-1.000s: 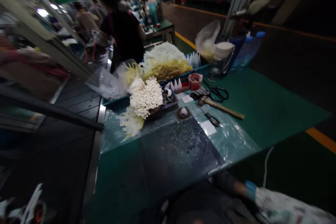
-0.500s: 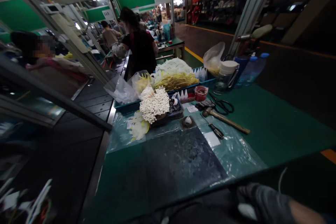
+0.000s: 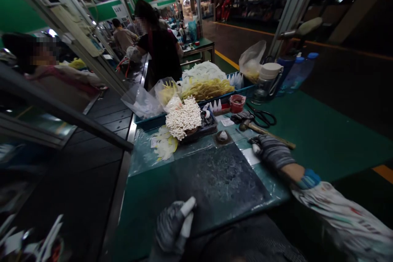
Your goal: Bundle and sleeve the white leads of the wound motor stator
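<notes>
My right hand (image 3: 273, 151), in a grey striped glove, reaches over the bench and has its fingers closed around the handle of a screwdriver (image 3: 242, 134). The thin shaft shows past my fingertips, while the handle is mostly hidden. My left hand (image 3: 174, 226), gloved with white covers on thumb and forefinger, hovers at the near edge of a dark flat plate (image 3: 215, 184). Those two digits are stretched out and apart, with nothing visible between them; the other fingers are curled. A hammer (image 3: 264, 133) lies just beyond my right hand, beside black-handled scissors (image 3: 264, 118).
A bunch of white beaded stems (image 3: 183, 118) rests on a dark tray. Behind are yellow strips (image 3: 205, 89), white nozzle bottles (image 3: 217, 105), a red pot (image 3: 237, 103) and a glass jar (image 3: 262, 86). A conveyor (image 3: 107, 110) runs along the left; co-workers sit beyond it.
My right hand has come up from the lower right edge onto the screwdriver and closed on it. My left hand has entered view at the bottom. The view has shifted slightly.
</notes>
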A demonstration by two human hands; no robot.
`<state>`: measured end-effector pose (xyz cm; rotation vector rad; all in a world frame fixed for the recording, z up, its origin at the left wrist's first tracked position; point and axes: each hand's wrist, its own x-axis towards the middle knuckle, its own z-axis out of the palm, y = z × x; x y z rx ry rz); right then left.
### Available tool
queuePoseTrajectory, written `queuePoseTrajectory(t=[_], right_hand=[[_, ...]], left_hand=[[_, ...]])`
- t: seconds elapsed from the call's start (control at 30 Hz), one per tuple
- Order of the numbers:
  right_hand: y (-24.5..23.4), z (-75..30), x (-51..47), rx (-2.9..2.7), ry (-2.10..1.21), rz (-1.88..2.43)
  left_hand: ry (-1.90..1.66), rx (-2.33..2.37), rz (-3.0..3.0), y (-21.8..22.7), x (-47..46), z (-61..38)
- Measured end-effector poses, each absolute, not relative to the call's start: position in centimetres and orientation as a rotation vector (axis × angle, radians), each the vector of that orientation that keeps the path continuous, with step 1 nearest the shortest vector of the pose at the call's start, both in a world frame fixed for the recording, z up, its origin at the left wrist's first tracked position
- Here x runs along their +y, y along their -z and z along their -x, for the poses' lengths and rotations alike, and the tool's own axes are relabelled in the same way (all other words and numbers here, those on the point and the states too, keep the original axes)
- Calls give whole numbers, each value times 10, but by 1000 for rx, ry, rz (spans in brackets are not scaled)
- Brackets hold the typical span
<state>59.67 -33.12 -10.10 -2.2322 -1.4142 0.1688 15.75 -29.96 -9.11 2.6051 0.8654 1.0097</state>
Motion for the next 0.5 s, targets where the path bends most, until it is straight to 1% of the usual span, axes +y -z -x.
queuePoseTrajectory(t=[0.1,0.2,0.27,0.33,0.5], right_hand=[[91,-589,-352,-1437,-225,2109],[79,-568,-377,-1443,-369,1816],[74,-551,-389,-1424,-450,1666],[72,-537,-395,-1429,-534,1603],[71,-519,-389,-1316,-844,1500]], left_hand=[[-895,971,-1972,73,-289,-197],[-677,947,-1448,56,-278,-238],[-665,815,-1273,45,-268,-263],[-644,739,-1143,36,-259,-281],[-757,718,-1052,22,-251,-300]])
